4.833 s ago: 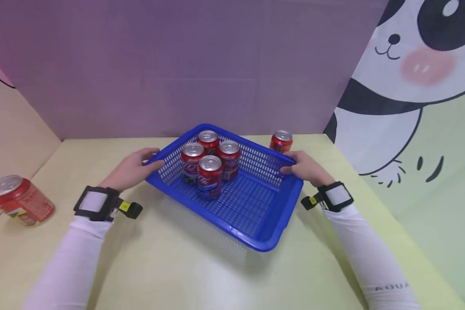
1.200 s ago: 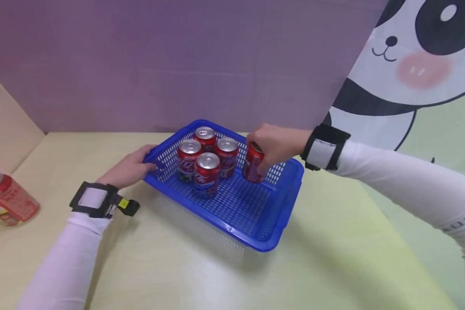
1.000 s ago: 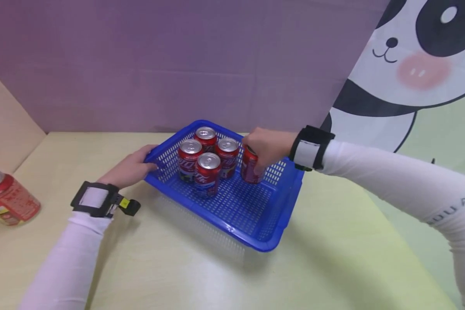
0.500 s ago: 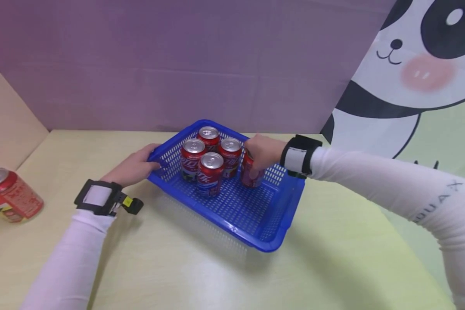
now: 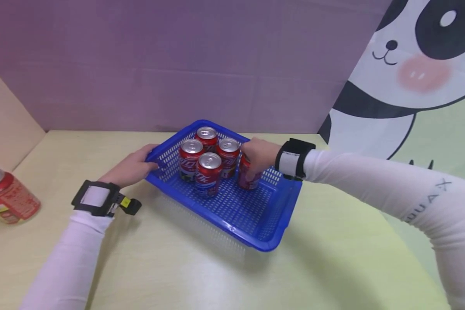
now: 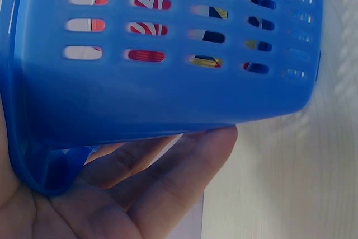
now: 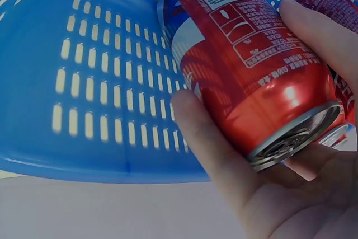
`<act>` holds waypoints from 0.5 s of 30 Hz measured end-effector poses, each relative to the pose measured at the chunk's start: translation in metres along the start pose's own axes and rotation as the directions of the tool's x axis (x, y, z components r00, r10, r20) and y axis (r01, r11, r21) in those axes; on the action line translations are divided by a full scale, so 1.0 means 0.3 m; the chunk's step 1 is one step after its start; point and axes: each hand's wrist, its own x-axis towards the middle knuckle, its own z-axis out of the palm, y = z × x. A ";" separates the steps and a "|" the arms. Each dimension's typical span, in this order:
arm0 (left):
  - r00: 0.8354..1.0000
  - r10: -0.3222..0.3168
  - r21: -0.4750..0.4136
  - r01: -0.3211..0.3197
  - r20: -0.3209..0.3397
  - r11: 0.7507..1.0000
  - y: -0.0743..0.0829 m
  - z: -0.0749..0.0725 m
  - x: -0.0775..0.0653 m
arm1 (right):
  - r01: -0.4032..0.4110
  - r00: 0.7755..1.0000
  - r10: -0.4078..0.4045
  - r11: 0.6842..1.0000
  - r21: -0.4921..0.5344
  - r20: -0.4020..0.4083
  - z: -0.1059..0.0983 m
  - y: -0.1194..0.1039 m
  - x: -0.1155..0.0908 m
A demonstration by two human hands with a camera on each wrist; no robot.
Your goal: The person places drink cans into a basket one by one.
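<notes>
A blue plastic basket (image 5: 232, 224) with slotted sides sits at an angle on the table. Several red soda cans (image 5: 209, 178) stand upright together in its left half. My left hand (image 5: 129, 170) grips the basket's left corner; in the left wrist view the palm is at the rim and the fingers (image 6: 173, 188) run along the outer wall. With my right hand (image 5: 261, 153) I hold another red soda can (image 7: 240, 65) inside the basket, just right of the group, fingers and thumb on its sides. The hand covers most of its top in the head view.
Another red can (image 5: 11, 196), larger in view, lies tilted at the left edge of the table (image 5: 159, 267). A purple cloth wall (image 5: 178, 69) rises behind the basket. A panda picture (image 5: 414, 77) covers the right wall.
The right hand left the basket's right rim, took the can from behind it and brought it into the basket. Lately it has shifted slightly left and down, beside the other cans. Left hand stays put.
</notes>
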 end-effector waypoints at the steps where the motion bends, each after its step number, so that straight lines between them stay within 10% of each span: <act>1: 1.000 -0.001 0.001 0.001 0.002 1.000 0.000 0.000 0.000 | 0.001 1.000 -0.001 1.000 -0.002 -0.004 0.002 0.002 -0.001; 10: 1.000 -0.009 0.012 0.009 -0.003 1.000 0.005 0.001 -0.002 | 0.033 0.997 -0.035 0.999 -0.028 -0.070 0.021 0.003 -0.012; 15: 1.000 0.010 0.013 -0.010 -0.002 1.000 0.005 -0.002 -0.001 | -0.084 0.996 0.079 0.989 -0.120 -0.051 -0.037 -0.006 -0.047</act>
